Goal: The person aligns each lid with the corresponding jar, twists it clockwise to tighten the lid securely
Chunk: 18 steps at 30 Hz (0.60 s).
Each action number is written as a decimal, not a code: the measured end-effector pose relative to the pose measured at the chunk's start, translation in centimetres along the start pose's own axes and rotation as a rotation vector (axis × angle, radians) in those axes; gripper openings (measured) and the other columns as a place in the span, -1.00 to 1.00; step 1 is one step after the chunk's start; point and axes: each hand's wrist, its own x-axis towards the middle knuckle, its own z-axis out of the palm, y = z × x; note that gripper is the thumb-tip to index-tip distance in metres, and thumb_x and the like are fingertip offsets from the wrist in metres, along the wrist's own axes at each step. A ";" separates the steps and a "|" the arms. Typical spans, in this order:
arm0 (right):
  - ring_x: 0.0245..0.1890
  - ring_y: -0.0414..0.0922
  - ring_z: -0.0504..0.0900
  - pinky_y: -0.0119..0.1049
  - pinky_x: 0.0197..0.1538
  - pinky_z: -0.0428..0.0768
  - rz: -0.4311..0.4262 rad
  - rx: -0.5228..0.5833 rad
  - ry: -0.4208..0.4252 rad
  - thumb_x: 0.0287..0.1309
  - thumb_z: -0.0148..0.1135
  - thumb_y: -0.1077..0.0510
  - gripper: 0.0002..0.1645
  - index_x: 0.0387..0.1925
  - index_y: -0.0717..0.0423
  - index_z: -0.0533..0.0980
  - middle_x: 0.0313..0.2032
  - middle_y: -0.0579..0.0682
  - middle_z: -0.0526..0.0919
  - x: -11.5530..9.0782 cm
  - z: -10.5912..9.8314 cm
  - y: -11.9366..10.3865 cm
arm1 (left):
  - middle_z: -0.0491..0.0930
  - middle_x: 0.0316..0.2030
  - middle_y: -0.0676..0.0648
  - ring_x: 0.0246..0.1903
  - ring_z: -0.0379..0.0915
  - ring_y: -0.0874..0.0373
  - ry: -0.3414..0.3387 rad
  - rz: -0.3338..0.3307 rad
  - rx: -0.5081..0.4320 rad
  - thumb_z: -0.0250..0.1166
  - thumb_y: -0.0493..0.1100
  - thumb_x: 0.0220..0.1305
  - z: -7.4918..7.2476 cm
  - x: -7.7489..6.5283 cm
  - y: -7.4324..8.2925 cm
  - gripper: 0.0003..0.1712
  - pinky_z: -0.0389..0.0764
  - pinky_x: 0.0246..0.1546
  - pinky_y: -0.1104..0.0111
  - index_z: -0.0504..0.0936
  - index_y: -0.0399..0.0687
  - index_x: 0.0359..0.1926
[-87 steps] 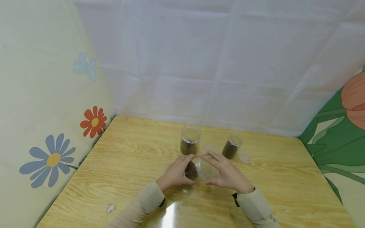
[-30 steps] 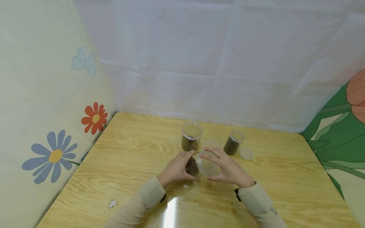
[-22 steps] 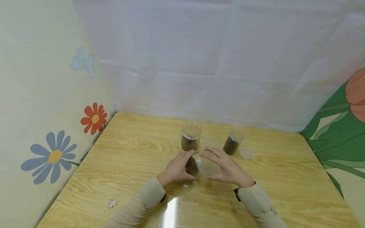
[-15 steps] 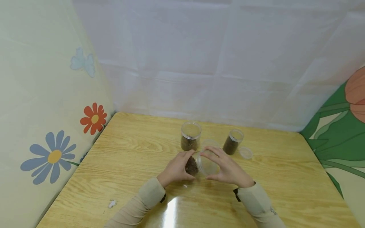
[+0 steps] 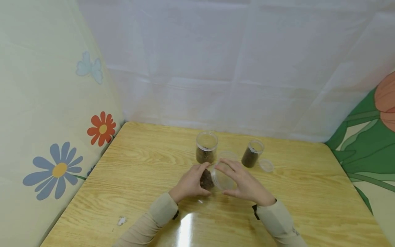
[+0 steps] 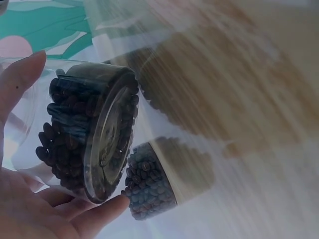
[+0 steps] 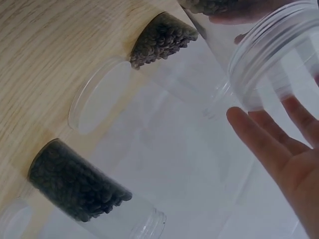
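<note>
A clear jar with dark coffee beans is held tilted between both hands, its base toward the left. My left hand grips it around the side, thumb on one side and fingers on the other. The beans lie toward the base. My right hand curves its fingers and thumb around the ridged clear rim at the jar's other end. I cannot tell whether a lid sits on that rim. Behind the hands stands a wide uncovered jar partly filled with beans. To its right is a narrower uncovered jar of beans.
A clear lid lies between the two standing jars, partly covered by my right hand in the head view. A smaller lid lies right of the narrow jar. The wooden table meets a white cloth backdrop.
Both hands keep the same hold on the tilted jar, with only a tiny shift. The head view has moved slightly; the standing jars and lids stay put.
</note>
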 end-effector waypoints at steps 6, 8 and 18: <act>0.18 0.14 0.27 0.06 0.08 0.38 0.008 -0.021 0.014 -0.32 0.51 -0.01 0.06 0.26 0.15 0.23 0.24 0.22 0.23 0.0 0.2 -0.2 | 0.33 0.16 -0.19 0.10 0.28 -0.09 0.018 0.000 -0.050 0.53 0.05 -0.26 -0.1 -0.2 -0.4 0.12 0.41 -0.01 0.02 0.13 -0.10 0.31; 0.18 0.14 0.27 0.06 0.07 0.39 0.028 -0.020 0.025 -0.19 0.42 -0.09 0.00 0.28 0.15 0.21 0.25 0.21 0.22 -0.1 0.2 -0.2 | 0.35 0.14 -0.19 0.08 0.30 -0.08 0.033 0.000 -0.061 0.54 0.06 -0.27 0.0 -0.2 -0.7 0.12 0.41 -0.01 0.04 0.15 -0.13 0.29; 0.12 0.16 0.33 0.08 0.02 0.42 0.182 -0.048 0.115 0.15 0.04 -0.25 -0.20 0.21 0.26 0.28 0.17 0.22 0.33 -1.5 0.3 -0.3 | 0.43 0.03 -0.12 0.02 0.37 0.01 0.068 0.012 -0.135 0.57 0.04 -0.34 0.3 -0.3 -1.6 0.09 0.42 -0.01 0.12 0.19 -0.14 0.22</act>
